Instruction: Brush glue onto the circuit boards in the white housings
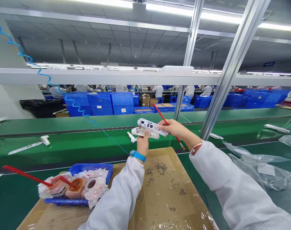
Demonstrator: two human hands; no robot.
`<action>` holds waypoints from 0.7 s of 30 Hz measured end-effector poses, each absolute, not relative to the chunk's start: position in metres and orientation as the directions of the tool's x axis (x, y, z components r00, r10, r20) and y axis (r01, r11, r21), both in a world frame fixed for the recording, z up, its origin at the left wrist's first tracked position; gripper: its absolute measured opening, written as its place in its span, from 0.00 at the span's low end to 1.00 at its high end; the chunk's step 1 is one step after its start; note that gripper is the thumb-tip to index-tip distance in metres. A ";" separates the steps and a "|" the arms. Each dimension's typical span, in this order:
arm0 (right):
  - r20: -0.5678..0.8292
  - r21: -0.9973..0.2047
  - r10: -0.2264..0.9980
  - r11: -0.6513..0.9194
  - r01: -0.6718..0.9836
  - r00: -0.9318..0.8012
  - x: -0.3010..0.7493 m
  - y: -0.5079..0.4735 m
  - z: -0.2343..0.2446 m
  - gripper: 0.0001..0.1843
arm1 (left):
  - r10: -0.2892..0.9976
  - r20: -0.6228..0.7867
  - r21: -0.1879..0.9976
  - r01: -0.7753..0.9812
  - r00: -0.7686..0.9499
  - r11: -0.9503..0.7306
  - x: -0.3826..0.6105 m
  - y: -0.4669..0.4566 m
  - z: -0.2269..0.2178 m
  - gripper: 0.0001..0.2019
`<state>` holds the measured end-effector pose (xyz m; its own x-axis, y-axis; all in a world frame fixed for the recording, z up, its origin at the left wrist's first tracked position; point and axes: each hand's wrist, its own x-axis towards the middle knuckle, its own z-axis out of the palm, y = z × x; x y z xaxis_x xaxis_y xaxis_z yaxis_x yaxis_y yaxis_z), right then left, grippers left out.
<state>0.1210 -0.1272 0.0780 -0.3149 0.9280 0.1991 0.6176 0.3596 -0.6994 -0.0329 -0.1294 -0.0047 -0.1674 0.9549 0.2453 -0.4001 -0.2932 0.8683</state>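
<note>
Over the far end of the cardboard, my left hand (142, 144) is closed around a long white plastic shell (155, 135) with rounded ends. My right hand (176, 128) pinches the right end of a white elongated circuit board (149, 125), which has dark components and thin wires at its left end. The board is tilted just above the shell; whether they touch I cannot tell. Also in my right hand is a red-handled brush (160, 112), its bristle end pointing down to the right. A blue wrist strap (138, 156) with a coiled cord is on my left wrist.
Small metal pieces (161, 167) lie scattered on the cardboard (157, 204). A blue tray (104, 167) at left holds wrapped jars (74, 188) with red handles standing in them. White parts (37, 143) lie on the green conveyor (73, 147). Plastic bags (262, 166) and a metal post (223, 76) are right.
</note>
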 end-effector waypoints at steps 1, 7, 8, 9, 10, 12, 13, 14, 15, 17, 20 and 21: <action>0.257 -0.674 0.918 0.395 0.625 -0.303 0.113 -0.138 0.075 0.11 | 0.948 0.252 0.842 -0.438 -0.196 -0.315 -0.034 -0.143 -0.001 0.18; 0.386 -0.506 0.835 0.547 0.666 -0.392 0.082 -0.193 0.042 0.09 | 0.937 0.118 0.802 -0.525 -0.328 -0.285 -0.059 -0.222 0.000 0.16; 0.359 -0.500 0.825 0.564 0.657 -0.436 0.080 -0.201 0.040 0.08 | 0.935 0.092 0.814 -0.514 -0.342 -0.269 -0.068 -0.238 -0.003 0.17; 0.337 -0.513 0.815 0.578 0.634 -0.471 0.078 -0.209 0.039 0.08 | 0.935 0.075 0.828 -0.500 -0.347 -0.252 -0.079 -0.254 -0.005 0.18; 0.333 -0.552 0.811 0.582 0.598 -0.481 0.076 -0.216 0.041 0.10 | 0.940 0.060 0.844 -0.485 -0.334 -0.227 -0.092 -0.272 -0.009 0.18; 0.395 -0.685 0.816 0.568 0.457 -0.422 0.074 -0.229 0.048 0.16 | 0.944 -0.015 0.864 -0.479 -0.330 -0.154 -0.120 -0.312 -0.016 0.21; 0.457 -0.740 0.812 0.574 0.351 -0.363 0.072 -0.234 0.052 0.19 | 0.933 -0.090 0.868 -0.487 -0.348 -0.098 -0.136 -0.333 -0.019 0.24; 0.530 -0.761 0.795 0.599 0.247 -0.296 0.069 -0.238 0.056 0.22 | 0.898 -0.189 0.867 -0.497 -0.398 -0.037 -0.152 -0.355 -0.023 0.26; 0.602 -0.749 0.763 0.641 0.165 -0.236 0.065 -0.240 0.060 0.24 | 0.851 -0.269 0.861 -0.509 -0.452 0.002 -0.168 -0.375 -0.027 0.28; 0.698 -0.694 0.689 0.718 0.056 -0.194 0.050 -0.242 0.064 0.25 | 0.715 -0.430 0.833 -0.549 -0.552 0.077 -0.200 -0.411 -0.034 0.35; 0.679 -0.709 0.674 0.705 -0.021 -0.293 0.013 -0.237 0.063 0.24 | 0.553 -0.484 0.832 -0.552 -0.678 0.051 -0.240 -0.450 -0.047 0.43; 0.646 -0.731 0.679 0.682 -0.027 -0.349 -0.003 -0.233 0.060 0.23 | 0.533 -0.432 0.866 -0.500 -0.728 0.019 -0.251 -0.459 -0.052 0.42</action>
<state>-0.0029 -0.2333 0.0603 -0.3491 0.6786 0.6462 -0.0272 0.6820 -0.7308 -0.2510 -0.4595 -0.0518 -0.7279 0.5326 -0.4320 -0.5000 0.0189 0.8658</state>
